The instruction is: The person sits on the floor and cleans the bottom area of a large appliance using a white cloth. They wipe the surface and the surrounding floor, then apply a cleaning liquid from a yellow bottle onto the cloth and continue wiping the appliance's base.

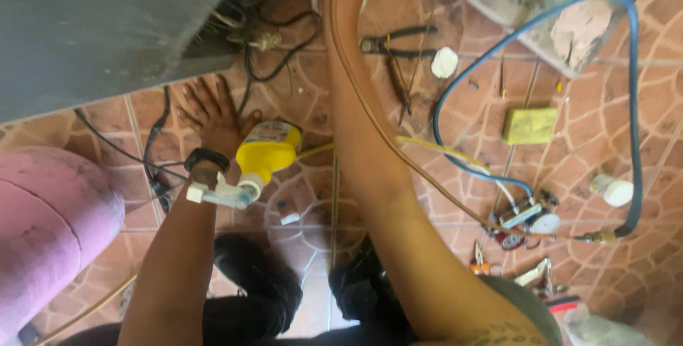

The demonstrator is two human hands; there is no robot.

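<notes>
My left hand [213, 115] lies flat on the tiled floor with its fingers spread, just below a grey metal unit [92, 26] and a tangle of black wires [274, 47]. A black band circles its wrist. A yellow spray bottle [267, 150] with a white trigger head lies on the floor against the thumb side of that hand; the hand is not gripping it. My right arm [384, 175] stretches up past the middle of the view to the top edge, where the hand passes out of sight. A thin copper tube [370, 115] runs along that arm.
A pink cylinder [50, 225] lies at the left. On the tiles to the right are pliers [398, 40], a white cap [445, 61], a yellow block [530, 125], a looping blue hose [629, 104], a gauge set [526, 218] and a small white bottle [612, 189].
</notes>
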